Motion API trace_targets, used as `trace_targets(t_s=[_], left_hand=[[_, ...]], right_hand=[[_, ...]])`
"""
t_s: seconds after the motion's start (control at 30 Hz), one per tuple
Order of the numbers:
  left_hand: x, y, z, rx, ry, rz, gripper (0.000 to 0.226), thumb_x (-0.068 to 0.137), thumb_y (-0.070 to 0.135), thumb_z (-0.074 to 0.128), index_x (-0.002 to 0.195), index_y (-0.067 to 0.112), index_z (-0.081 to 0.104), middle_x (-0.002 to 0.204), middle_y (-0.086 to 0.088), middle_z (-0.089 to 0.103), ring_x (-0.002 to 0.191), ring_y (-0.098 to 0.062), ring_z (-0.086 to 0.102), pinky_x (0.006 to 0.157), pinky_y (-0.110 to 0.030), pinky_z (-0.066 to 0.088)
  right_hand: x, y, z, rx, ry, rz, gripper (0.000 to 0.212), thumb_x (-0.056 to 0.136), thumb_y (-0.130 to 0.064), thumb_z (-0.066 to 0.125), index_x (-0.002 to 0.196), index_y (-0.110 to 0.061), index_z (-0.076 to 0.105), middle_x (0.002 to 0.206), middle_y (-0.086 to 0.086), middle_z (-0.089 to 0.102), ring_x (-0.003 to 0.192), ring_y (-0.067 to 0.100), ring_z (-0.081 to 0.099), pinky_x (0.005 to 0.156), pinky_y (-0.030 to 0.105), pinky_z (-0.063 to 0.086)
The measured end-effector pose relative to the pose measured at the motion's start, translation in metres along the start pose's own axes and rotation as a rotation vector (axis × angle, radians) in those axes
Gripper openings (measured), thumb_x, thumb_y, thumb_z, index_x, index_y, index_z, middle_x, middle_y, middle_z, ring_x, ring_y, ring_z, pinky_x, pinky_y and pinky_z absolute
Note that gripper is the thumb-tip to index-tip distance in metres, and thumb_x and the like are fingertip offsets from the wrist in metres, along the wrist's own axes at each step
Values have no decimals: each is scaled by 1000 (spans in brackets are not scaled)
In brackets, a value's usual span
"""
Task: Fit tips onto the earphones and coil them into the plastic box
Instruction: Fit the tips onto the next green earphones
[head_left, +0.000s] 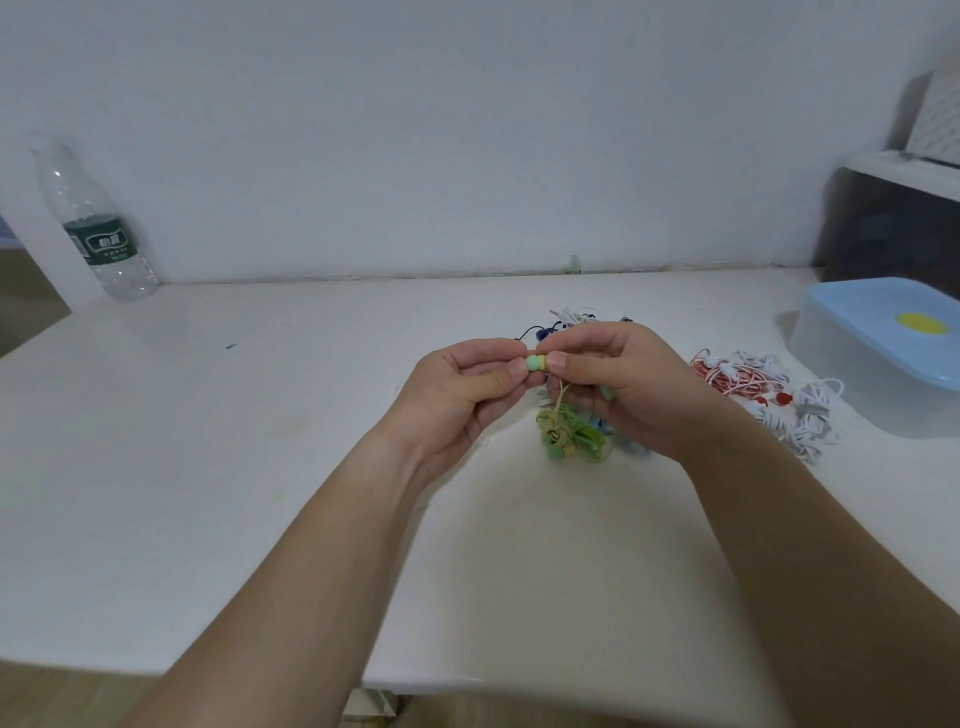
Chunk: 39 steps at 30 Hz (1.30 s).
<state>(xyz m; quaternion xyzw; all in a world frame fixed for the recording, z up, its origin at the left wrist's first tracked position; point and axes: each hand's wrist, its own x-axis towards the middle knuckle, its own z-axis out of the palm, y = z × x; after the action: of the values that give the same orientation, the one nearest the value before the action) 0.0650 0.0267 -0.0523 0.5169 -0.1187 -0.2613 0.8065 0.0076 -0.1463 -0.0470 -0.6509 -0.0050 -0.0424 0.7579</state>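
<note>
1. Dim, flat, greyish light; soft shadows pool on the white counter (208, 467).
2. Wide-angle bending tilts the clear plastic bottle (93, 223) at the left edge.
3. The small green-and-yellow earphone (536, 362) at centre looks fairly sharp; the corners blur.

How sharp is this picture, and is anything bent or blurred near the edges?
Head view: wide-angle distortion tilts the clear plastic water bottle and bows the white table's edges; the blue-lidded translucent plastic box is soft; the pale green ear tip looks sharper.

My left grip (467, 387) and right grip (618, 384) pinch one green earbud (535, 362).
Its cord (560, 399) drops to a green bundle (571, 434) at six o'clock; the plastic box (841, 364) sits at three.
</note>
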Motion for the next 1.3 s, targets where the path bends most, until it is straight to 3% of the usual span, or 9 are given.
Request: trace_targets(t_s=[0.23,0.43,0.57,0.7,0.83,1.0,1.13,1.2,1.3], left_hand=[[0,0,-1,5,-7,2,16,87,-10,62,91,4,69,85,-13,76,78,-18,75,73,-19,60],[0,-1,-1,62,0,4,16,86,-11,64,92,3,69,84,-13,76,78,-18,76,70,-18,59],[-1,0,-1,13,-10,3,16,86,-10,63,91,4,69,86,-12,76,79,-18,76,71,-18,59],[0,0,-2,-11,-43,12,16,89,-8,61,92,4,70,90,-12,76,84,-20,75,77,-20,59],[1,0,-1,5,-71,31,12,84,1,66,93,6,72,89,-11,76,84,-19,74,75,-19,59],[1,-4,0,146,-74,102,16,83,-3,70,96,7,69,83,-10,73,75,-17,72,69,-20,56],[-2,-2,8,366,-16,195,19,81,-5,75,91,11,71,84,-6,71,76,-15,69,74,-24,56],[-5,-2,16,512,-24,240,20,80,-6,75,91,11,72,84,-5,69,73,-15,67,71,-23,56],[-5,-8,31,704,-88,269,23,77,-9,74,86,12,72,80,-1,69,65,-14,61,65,-20,52]], right_hand=[[0,0,-2,-24,-21,-11,13,72,-11,73,84,-12,79,85,16,69,77,23,64,71,27,56],[0,1,-3,-160,3,-48,16,76,-10,74,91,-7,77,99,37,66,88,34,62,82,38,55],[0,0,-2,-41,1,-21,15,71,-11,74,85,-10,78,90,21,69,88,32,61,73,27,57],[0,0,-2,-1,-1,3,14,72,-12,74,86,-12,78,94,21,65,83,24,63,70,24,56],[0,1,-2,17,17,7,10,77,-6,73,86,-10,76,82,12,69,73,18,64,64,22,55],[-2,1,2,-67,55,7,10,87,4,68,91,-5,72,75,10,65,67,16,62,59,22,52],[-4,-6,-5,-283,113,13,5,89,-8,70,89,-6,75,76,16,68,70,18,65,67,30,56],[-2,-13,-8,-457,163,5,7,88,-13,72,86,-8,76,82,22,71,73,20,67,78,42,59],[-4,-31,-17,-629,282,-56,9,85,-18,70,80,-13,76,77,14,73,70,18,66,80,46,58]])
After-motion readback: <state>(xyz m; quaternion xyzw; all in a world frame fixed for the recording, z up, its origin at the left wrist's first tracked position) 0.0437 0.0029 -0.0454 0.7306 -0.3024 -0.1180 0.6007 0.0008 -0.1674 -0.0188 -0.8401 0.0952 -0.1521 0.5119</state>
